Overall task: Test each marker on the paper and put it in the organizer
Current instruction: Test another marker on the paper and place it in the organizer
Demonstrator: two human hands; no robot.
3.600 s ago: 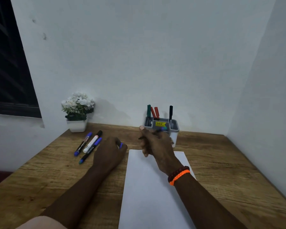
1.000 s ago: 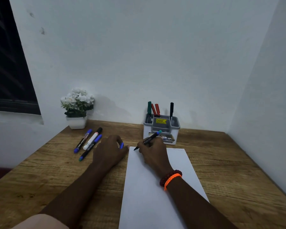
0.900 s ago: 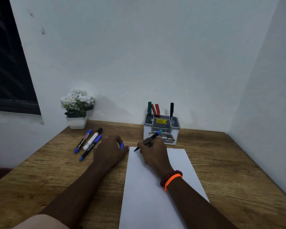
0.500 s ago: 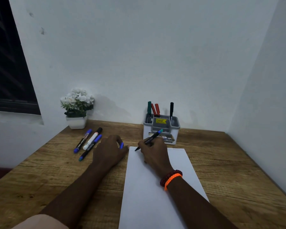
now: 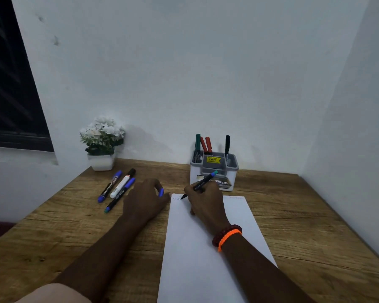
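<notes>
right hand [image 5: 206, 199] clamped on a black marker [image 5: 199, 184], tip on the paper [image 5: 206, 254] at its 11 o'clock corner. left hand [image 5: 143, 199] curled around a blue cap [image 5: 160, 192] on the surface [image 5: 293, 226]. organizer [image 5: 213, 171] at 12 o'clock of the paper; three markers [image 5: 118, 188] at 10 o'clock.

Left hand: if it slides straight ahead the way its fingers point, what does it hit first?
Probably the white and grey plastic organizer. The left hand, flat on the wooden table with a blue cap between its fingers, points forward and rightward. Bare wood lies between; depth is uncertain, so it might pass just left.
</notes>
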